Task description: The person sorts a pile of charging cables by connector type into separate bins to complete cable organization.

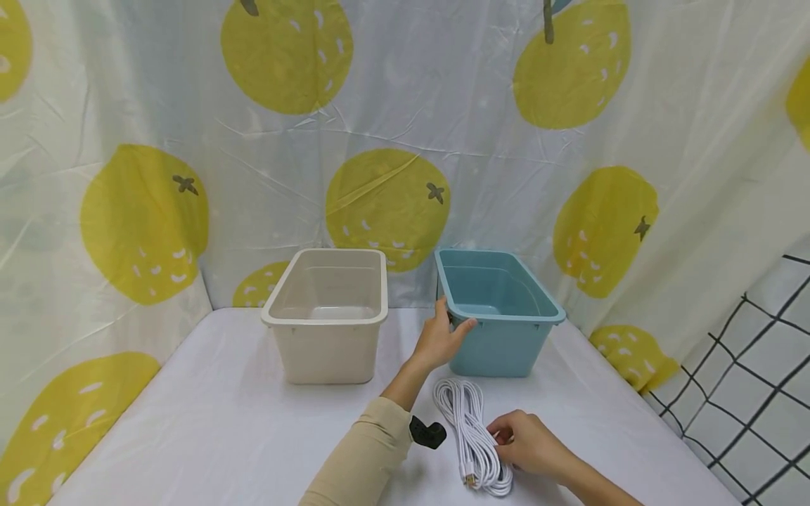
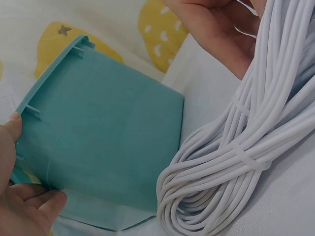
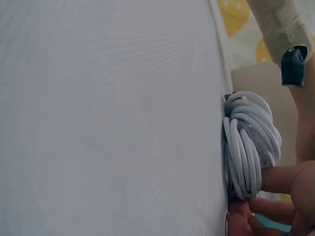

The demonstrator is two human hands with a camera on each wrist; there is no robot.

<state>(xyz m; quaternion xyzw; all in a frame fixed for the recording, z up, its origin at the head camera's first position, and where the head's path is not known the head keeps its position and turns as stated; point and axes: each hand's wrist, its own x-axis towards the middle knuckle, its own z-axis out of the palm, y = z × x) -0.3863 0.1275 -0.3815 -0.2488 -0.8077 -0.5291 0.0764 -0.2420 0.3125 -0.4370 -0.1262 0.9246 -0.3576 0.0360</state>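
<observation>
My left hand (image 1: 441, 337) grips the near left corner of the blue-green plastic bin (image 1: 500, 344), with the thumb at the front rim. The left wrist view shows the fingers (image 2: 44, 201) bent against the bin's side. In front of the bin, a white cable (image 1: 465, 422) lies bundled in long loops on the table, bound with ties, a gold-coloured plug (image 1: 469, 481) at its near end. Coming in from the right, my right hand (image 1: 528, 443) pinches the bundle's right side. In the right wrist view the thumb (image 3: 283, 179) presses on the coils, other fingers lower down.
A beige bin (image 1: 329, 351) stands left of the blue-green one. Both bins look empty inside. A white cloth covers the table (image 1: 209, 414), and a curtain (image 1: 481, 197) with yellow fruit prints hangs behind. Black wire grid (image 1: 753, 358) stands at the right edge.
</observation>
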